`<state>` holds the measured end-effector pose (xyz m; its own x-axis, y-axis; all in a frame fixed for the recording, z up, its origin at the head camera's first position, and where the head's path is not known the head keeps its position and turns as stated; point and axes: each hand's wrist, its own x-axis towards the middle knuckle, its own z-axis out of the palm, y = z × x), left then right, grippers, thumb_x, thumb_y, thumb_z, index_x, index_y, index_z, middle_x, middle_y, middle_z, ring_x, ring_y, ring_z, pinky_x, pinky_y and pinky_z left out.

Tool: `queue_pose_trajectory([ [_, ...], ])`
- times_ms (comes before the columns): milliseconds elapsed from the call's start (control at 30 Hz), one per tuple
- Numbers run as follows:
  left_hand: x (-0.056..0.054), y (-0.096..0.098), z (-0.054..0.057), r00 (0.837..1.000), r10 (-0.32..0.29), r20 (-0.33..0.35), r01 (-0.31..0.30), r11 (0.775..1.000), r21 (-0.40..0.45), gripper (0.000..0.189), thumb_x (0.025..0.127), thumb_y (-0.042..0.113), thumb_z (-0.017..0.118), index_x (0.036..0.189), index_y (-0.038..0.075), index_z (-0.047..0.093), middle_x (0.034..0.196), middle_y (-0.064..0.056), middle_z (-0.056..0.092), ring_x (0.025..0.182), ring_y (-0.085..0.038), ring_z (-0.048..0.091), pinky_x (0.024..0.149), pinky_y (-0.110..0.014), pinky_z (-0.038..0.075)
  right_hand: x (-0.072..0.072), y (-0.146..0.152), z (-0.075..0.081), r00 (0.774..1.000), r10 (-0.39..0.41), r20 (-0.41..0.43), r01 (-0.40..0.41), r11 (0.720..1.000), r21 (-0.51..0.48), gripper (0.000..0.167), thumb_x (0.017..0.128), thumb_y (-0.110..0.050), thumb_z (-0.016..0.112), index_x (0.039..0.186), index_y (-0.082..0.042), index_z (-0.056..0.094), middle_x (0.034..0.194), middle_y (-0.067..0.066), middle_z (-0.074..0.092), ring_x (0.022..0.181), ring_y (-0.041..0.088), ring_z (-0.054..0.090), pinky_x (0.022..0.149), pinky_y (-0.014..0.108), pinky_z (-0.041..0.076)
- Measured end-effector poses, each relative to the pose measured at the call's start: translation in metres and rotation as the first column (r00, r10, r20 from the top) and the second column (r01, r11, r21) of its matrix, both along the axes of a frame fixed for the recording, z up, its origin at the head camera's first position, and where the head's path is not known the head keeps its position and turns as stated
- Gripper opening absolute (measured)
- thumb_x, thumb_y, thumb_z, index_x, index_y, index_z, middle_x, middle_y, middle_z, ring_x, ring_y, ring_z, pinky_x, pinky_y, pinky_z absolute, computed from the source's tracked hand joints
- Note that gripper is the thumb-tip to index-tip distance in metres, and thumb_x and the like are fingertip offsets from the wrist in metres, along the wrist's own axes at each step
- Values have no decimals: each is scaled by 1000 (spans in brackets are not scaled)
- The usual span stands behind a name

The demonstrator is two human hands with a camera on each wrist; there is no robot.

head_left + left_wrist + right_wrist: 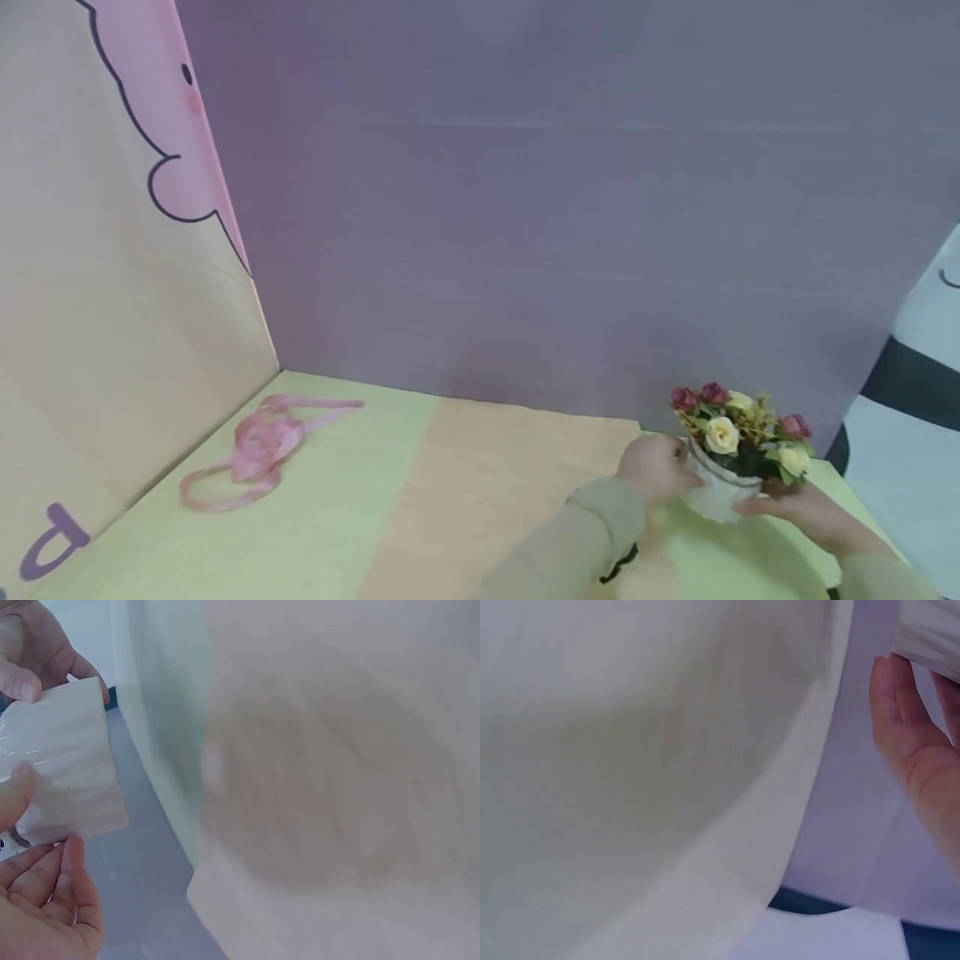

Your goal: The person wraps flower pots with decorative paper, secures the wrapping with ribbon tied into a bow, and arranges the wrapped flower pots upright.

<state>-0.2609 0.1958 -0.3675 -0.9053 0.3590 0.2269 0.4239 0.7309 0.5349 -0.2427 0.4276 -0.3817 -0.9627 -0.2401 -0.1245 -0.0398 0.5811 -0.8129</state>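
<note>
A small white ribbed pot with a brownish rim bears yellow roses, dark red roses and small leaves. It tilts above the right end of the table. My left hand grips its left side; in the left wrist view the thumb lies on the wall of the pot and the fingers curl under its edge. The right hand holds the other side, thumb on the wall. In the right wrist view, fingers of the right hand touch the pot's lower edge.
A tangled pink ribbon lies at the table's left. Green and peach paper covers the tabletop. A purple-grey panel stands behind, a beige one on the left, and a white panel with a dark band on the right.
</note>
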Motion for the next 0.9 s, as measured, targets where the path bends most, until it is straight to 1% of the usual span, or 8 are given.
queue_pose_trajectory([
  [100,-4,-13,4,999,-28,22,27,999,35,25,75,40,78,92,23,72,85,19,66,73,6,55,66,-9,41,0,-10,2,999,31,-15,-32,998,-53,66,87,-12,66,138,9,30,111,-22,56,95,-14,50,79,22,49],
  [233,-9,-37,13,997,-67,35,67,998,7,25,73,43,79,85,22,72,84,18,68,72,5,56,65,-10,43,0,-33,8,999,9,-53,-10,1000,-11,87,84,-14,70,141,17,13,134,22,50,95,-18,44,81,22,49],
  [333,-11,-58,19,996,-82,25,83,996,-16,28,73,45,79,84,20,73,83,16,69,70,4,57,64,-11,44,0,-54,14,997,-1,-73,2,1000,16,92,82,-15,71,142,17,9,141,42,27,110,4,51,83,30,51],
  [433,-10,-80,20,996,-83,21,83,996,-13,32,72,43,80,91,19,75,88,13,71,74,3,60,66,-12,46,-2,-76,17,996,27,-86,-28,1000,-11,93,80,-15,74,142,16,12,139,42,30,118,34,50,85,39,53],
  [500,-10,-94,20,997,-78,21,78,997,3,34,71,41,81,95,18,74,93,11,72,78,2,61,68,-13,47,-4,-89,16,990,63,-123,-70,996,-54,91,78,-12,75,142,16,16,136,41,35,118,45,47,86,44,53],
  [600,-12,-111,21,996,-88,20,87,996,34,33,71,38,82,96,16,74,93,10,72,80,0,62,69,-14,48,-8,-105,18,978,100,-183,-118,989,-87,85,76,-8,76,140,14,24,133,38,42,116,37,52,87,44,53],
  [767,-17,-132,26,992,-124,-1,124,989,76,33,72,36,81,96,15,74,95,7,72,84,-4,64,72,-16,50,-13,-125,25,969,115,-220,-140,985,-100,79,76,-11,76,139,9,33,134,32,46,109,3,53,90,37,52],
  [900,-19,-152,19,991,-131,-13,132,988,84,32,72,35,81,95,14,74,95,5,73,83,-5,65,73,-18,51,-12,-146,25,969,126,-214,-155,979,-128,77,75,-11,78,136,10,37,132,32,48,112,14,56,92,41,51],
])
